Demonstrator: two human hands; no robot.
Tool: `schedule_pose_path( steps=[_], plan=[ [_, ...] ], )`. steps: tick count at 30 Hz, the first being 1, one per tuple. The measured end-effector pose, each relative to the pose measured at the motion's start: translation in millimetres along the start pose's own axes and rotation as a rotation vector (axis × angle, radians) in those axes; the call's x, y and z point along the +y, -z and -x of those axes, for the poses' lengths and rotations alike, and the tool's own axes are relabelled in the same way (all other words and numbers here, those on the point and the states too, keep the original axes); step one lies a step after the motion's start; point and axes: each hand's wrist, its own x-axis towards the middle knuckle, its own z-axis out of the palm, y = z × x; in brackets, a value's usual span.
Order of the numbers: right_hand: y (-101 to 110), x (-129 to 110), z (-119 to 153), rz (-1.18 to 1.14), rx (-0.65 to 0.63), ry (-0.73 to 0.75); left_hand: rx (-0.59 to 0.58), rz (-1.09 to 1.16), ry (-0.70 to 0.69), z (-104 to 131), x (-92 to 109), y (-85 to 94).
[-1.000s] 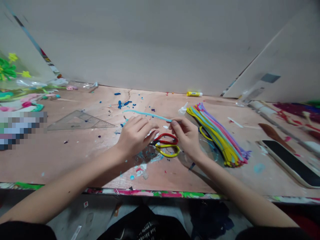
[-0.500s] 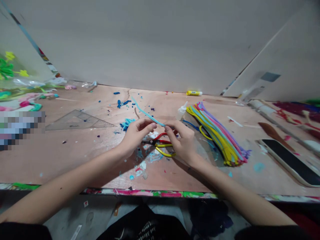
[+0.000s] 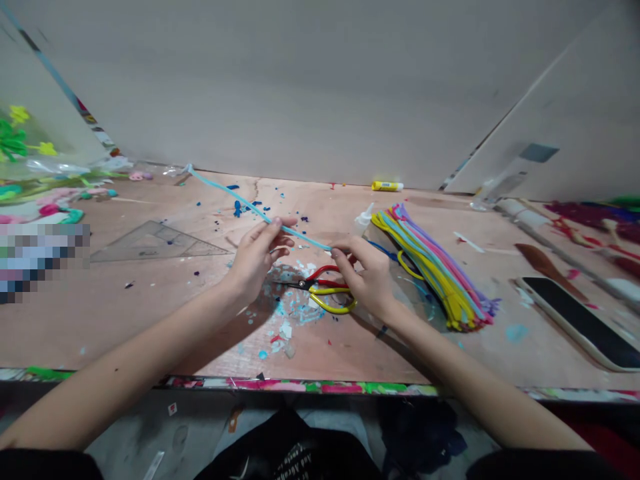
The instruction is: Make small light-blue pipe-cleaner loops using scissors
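Observation:
A light blue pipe cleaner [image 3: 240, 199] stretches between my hands, its far end reaching up and left toward the back wall. My left hand [image 3: 257, 260] pinches it near the middle with thumb and index finger, the other fingers loosely curled. At the near right end, my right hand [image 3: 365, 273] grips it between thumb and fingertips. Scissors with red and yellow handles [image 3: 334, 310] lie on the table below the hands, beside my right hand. Light blue and white scraps [image 3: 286, 330] are strewn around them.
Right of my hands lies a bundle of coloured pipe cleaners [image 3: 435, 267], with a small white bottle [image 3: 365, 215] beside it. A phone [image 3: 580, 323] rests farther right. A clear set square [image 3: 160, 241] is at left, and a yellow glue stick [image 3: 387, 186] by the wall.
My left hand has moved left and slightly up along the pipe cleaner, away from my right hand. The pipe cleaner now reaches farther to the upper left and looks straighter.

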Motion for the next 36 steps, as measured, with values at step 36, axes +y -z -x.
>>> schedule_pose_path(
  steps=[36],
  plan=[
    [39, 70, -31, -0.551, 0.275, -0.447, 0.144, -0.064, -0.074, -47, 6, 42.1]
  ],
)
